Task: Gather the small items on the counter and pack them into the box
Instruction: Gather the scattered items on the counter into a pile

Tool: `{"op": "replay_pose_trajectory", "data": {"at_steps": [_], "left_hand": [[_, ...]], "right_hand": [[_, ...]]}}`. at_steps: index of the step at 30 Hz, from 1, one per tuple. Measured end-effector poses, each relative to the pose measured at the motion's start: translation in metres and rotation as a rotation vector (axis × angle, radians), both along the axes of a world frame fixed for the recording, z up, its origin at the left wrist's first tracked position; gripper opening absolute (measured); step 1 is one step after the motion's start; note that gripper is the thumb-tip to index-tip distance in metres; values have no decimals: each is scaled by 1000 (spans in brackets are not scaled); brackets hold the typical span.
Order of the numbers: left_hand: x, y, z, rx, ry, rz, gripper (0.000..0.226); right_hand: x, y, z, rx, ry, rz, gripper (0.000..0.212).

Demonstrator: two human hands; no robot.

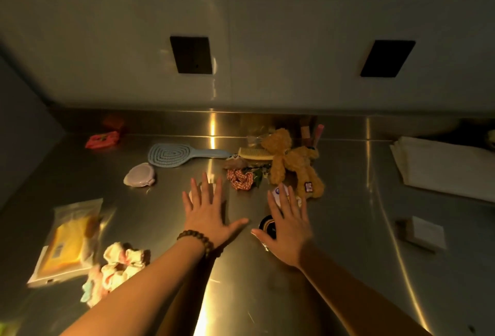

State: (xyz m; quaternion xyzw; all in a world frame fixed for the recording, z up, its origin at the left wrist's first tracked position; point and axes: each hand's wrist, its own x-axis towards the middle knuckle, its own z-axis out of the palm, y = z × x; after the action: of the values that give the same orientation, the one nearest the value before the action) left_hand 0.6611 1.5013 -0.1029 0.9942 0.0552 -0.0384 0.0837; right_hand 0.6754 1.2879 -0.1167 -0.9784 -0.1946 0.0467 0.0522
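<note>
Forearms reach in from the near edge of the steel counter (pixel 348 228), and nothing has been picked up yet, so you look to be at the very start of gathering. Your left hand (pixel 206 212) and right hand (pixel 290 231) hover side by side with fingers straight and spread, holding nothing, thumbs nearly meeting. Nearest you on the left lie a pastel scrunchie (pixel 117 266) and a clear packet (pixel 67 242) with yellow contents. A round black tin (pixel 266 224) sits partly under your right palm, and a small white packet (pixel 278 192) peeks out at that hand's fingertips; a pale item lies under the left fingertips, too hidden to name. Farther on come a checked red scrunchie (pixel 241 179), a lilac round case (pixel 139 175), a plush toy (pixel 292 164), a blue hairbrush (pixel 182 154) and a yellow comb (pixel 254 153), with a red pouch (pixel 101 139) at the back left. I cannot tell which object is the box; a folded white thing (pixel 439 167) lies well apart at the right. Your next move probably calls for closing each hand on the item beneath it, then locating the box before carrying anything over.
</note>
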Motion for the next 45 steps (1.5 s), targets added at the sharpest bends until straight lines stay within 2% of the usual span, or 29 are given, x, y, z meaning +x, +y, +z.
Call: {"op": "replay_pose_trajectory", "data": {"at_steps": [5, 13, 23, 30, 33, 36, 39, 42, 45], "left_hand": [[-1, 1, -11, 35, 11, -13, 125], [38, -12, -16, 52, 56, -213, 137], [95, -23, -17, 40, 47, -389, 138], [100, -25, -7, -45, 40, -371, 125], [82, -26, 4, -125, -4, -322, 111], [56, -29, 14, -197, -75, -296, 92], [32, -38, 24, -225, -127, -289, 83], [13, -50, 31, -199, -143, -313, 80], [-1, -66, 35, -166, -144, -346, 80]], "right_hand": [[3, 10, -4, -37, 1, -30, 88], [40, 34, -6, 17, -22, -105, 74], [85, 41, -11, 55, -34, -207, 72], [98, 43, -1, 66, 29, -228, 71], [90, 38, 14, 237, 55, -226, 65], [68, 28, 34, 448, 6, -218, 46], [36, 11, 49, 581, -44, -187, 34], [3, -20, 53, 590, -113, -235, 35], [-27, -67, 49, 469, -105, -401, 42]]}}
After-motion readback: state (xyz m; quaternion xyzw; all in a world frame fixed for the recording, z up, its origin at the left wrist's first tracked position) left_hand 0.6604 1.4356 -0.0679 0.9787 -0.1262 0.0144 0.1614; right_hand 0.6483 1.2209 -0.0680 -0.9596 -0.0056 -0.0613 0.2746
